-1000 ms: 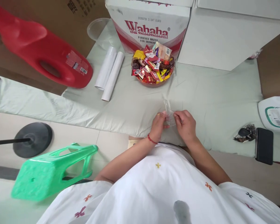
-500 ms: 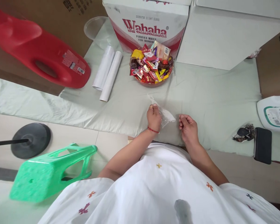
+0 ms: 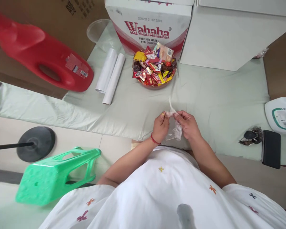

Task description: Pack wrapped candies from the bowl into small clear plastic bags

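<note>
A crumpled clear plastic bag (image 3: 178, 129) hangs between my two hands near the front edge of the table, with a thin twisted strip rising from it. My left hand (image 3: 161, 127), with a ring and a red wrist cord, pinches the bag's left side. On its right side, my right hand (image 3: 187, 124) grips the plastic between thumb and fingers. Beyond the hands stands a bowl of wrapped candies (image 3: 154, 68), close to the Wahaha box (image 3: 152, 28).
Left of the bowl lie white paper rolls (image 3: 112, 76) and a red jug (image 3: 47, 57). At right are a black phone (image 3: 271, 149), a small dark bundle (image 3: 251, 136) and a white bottle (image 3: 281, 114). A green stool (image 3: 54, 178) is on the floor at left.
My right hand has moved left and taken hold of the plastic bag. My left hand has shifted slightly right and down, and the bag now hangs bunched between both hands.
</note>
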Demonstrator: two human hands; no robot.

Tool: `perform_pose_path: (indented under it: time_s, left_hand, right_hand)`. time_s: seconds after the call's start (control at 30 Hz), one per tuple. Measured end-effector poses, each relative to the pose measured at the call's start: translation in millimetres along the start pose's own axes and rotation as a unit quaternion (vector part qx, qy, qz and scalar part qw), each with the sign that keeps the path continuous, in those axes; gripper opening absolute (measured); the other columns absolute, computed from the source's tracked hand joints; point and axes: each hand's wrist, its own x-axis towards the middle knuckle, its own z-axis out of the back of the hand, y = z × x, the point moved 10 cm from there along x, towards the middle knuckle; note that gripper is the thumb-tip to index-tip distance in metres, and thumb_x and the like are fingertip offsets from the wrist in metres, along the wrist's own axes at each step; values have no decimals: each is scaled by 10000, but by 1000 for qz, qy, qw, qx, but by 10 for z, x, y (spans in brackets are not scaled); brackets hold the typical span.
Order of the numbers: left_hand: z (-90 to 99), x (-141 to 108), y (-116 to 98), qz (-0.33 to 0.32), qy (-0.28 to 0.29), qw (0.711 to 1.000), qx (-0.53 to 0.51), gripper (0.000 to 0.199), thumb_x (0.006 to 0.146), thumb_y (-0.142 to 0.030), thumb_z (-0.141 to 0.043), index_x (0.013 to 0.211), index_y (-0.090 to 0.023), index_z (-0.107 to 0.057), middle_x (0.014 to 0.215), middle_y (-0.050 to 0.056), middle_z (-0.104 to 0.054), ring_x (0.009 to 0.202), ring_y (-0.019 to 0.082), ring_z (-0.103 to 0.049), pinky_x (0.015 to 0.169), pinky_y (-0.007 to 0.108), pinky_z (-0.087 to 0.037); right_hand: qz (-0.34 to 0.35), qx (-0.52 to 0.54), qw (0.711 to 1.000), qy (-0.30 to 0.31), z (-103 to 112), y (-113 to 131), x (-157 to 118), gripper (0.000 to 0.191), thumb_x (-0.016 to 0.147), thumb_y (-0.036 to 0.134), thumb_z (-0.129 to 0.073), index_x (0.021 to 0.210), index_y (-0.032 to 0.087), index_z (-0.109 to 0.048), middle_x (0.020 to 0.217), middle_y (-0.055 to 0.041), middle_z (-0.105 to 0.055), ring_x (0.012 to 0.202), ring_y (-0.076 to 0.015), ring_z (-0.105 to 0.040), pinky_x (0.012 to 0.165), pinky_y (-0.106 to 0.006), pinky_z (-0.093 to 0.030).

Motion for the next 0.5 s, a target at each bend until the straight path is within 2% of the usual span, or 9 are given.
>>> perform_pose_path:
  time_s: [0.13,0.27,0.43,0.5]
  left_hand:
    - [17,8,135,20,15,999,-21,546,954,-725,-504,771,-214,-562,523,-54,-399,500,115,-373,488,276,-348]
    - [0,4,172,30,25,999,-21,557,970,-727,-463,829,-211,-616,505,-64,-383,463,107,-351,473,268,-323]
    - [-57,-29,22,0,49,998,28,571,961,-728,-479,818,-201,-646,535,-48,-427,532,118,-410,520,264,-346]
    - [-94,-76,-2,-1,61,998,36,574,961,-730,-476,859,-200,-672,535,-50,-416,541,122,-412,526,267,-344]
  right_hand:
    - [-38,72,996,-22,62,-139,-18,408,595,501,-922,792,228,-692,666,54,-620,574,-109,-494,558,-254,-411]
    - [-60,101,993,-25,116,-234,-42,432,647,562,-886,759,229,-635,660,49,-588,591,-120,-497,569,-264,-434]
    - [62,-26,997,-22,144,-3,-27,514,657,503,-904,1052,253,-692,914,22,-689,837,-158,-598,738,-275,-484]
    - [109,-55,992,-39,168,108,-18,467,697,486,-884,1059,253,-703,920,20,-680,856,-156,-593,768,-276,-481]
